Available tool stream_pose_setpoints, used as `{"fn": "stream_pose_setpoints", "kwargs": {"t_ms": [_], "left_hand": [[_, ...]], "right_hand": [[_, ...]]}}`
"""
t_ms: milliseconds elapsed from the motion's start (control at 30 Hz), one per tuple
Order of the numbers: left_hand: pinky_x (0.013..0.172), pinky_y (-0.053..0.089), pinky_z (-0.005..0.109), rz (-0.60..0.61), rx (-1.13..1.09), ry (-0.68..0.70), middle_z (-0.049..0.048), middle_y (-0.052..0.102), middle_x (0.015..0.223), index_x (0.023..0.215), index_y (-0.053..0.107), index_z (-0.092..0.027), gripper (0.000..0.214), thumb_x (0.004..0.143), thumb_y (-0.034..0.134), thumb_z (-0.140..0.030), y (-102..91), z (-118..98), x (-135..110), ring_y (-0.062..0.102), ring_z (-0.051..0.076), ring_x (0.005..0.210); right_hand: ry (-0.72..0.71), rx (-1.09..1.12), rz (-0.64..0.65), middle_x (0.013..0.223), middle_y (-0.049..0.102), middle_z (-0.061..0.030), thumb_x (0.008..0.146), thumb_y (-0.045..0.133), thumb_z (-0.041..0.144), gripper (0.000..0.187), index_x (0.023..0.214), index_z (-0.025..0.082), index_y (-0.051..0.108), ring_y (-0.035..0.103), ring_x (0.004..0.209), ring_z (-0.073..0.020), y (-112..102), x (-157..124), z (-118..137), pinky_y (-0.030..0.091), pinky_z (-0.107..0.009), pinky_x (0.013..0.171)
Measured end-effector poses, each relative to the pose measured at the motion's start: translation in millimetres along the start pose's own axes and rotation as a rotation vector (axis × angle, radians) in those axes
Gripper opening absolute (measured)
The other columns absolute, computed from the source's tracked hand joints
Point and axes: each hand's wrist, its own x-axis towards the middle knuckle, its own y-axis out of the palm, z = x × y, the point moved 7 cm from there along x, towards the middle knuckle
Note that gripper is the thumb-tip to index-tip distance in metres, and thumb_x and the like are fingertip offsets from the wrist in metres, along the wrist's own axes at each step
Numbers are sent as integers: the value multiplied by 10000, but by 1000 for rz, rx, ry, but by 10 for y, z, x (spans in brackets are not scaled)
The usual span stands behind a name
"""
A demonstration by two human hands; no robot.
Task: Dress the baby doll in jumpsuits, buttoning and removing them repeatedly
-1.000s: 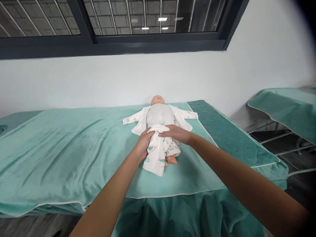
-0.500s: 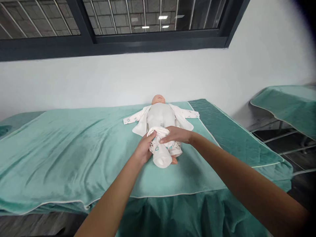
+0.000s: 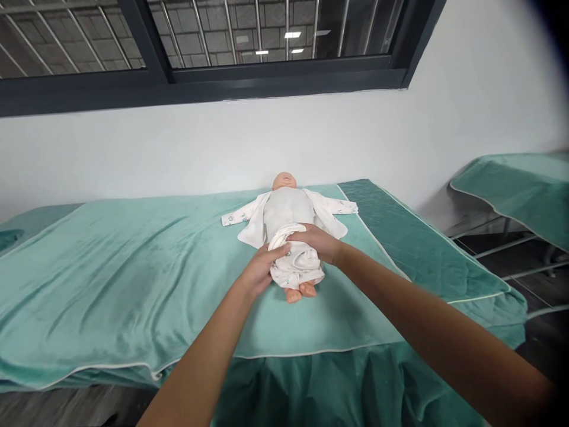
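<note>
In the head view, a baby doll is laid on its back on a light green blanket, its head pointed toward the wall and its feet toward the person. The doll's torso is left uncovered by an open white shirt, whose printed sleeves are stretched out on both sides of the doll. The doll's hips and legs are covered by a bunched white printed garment, below whose lower edge only the feet are seen.

The garment is held by both hands over the doll's lower body. At the doll's hip, its near-side edge is pinched by the left hand, the thumb being laid over the cloth and the other fingers hidden beneath it. Just below the doll's belly, the gathered upper edge is gripped by the right hand, whose fingertips are partly buried in the folds, so their exact hold cannot be told.

Beside the doll, to the right, a darker green sheet is bordered by the blanket's pale edging. Well apart from the doll on that side, another green-covered bed is seen above metal rails. Beyond the doll's head, high on the wall, a dark-framed window is backed by metal bars.
</note>
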Motion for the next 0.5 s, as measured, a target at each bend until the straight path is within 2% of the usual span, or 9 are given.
{"fn": "stream_pose_setpoints", "kwargs": {"t_ms": [67, 167, 267, 333, 500], "left_hand": [[884, 516, 328, -24, -110, 33, 103, 726, 1112, 1138, 686, -133, 429, 776, 764, -350, -12, 5, 16, 674, 229, 994], [870, 533, 316, -57, -217, 63, 88, 735, 1039, 1109, 683, -127, 392, 816, 724, -384, -31, 42, 30, 687, 204, 934], [851, 548, 323, -66, -222, 62, 105, 733, 1053, 1127, 672, -110, 407, 837, 698, -395, -27, 60, 18, 695, 218, 934], [854, 555, 335, -82, -213, 66, 121, 726, 1098, 1147, 663, -103, 421, 840, 694, -389, -24, 41, 1, 695, 236, 967], [814, 567, 319, -167, -228, 24, 113, 731, 1089, 1132, 670, -117, 410, 820, 715, -379, -1, 39, -101, 701, 225, 937]], "right_hand": [[3, -20, 36, 942, 728, -51, 755, 753, 395, 380, 1049, 157, 714, 644, 842, -181, 7, -23, 7, 500, -282, 768], [54, -99, 206, 967, 726, -66, 766, 744, 469, 436, 1054, 144, 709, 651, 857, -188, 74, -70, 24, 500, -292, 782], [107, -241, 333, 974, 725, -47, 705, 801, 384, 407, 1027, 155, 705, 650, 871, -189, 121, -100, 36, 495, -284, 784], [110, -303, 316, 939, 720, -23, 687, 791, 311, 359, 1002, 166, 696, 642, 840, -178, 116, -77, 34, 489, -271, 754], [19, -407, 104, 875, 687, -3, 705, 675, 272, 299, 987, 177, 646, 617, 777, -169, 42, 22, 5, 468, -254, 663]]}}
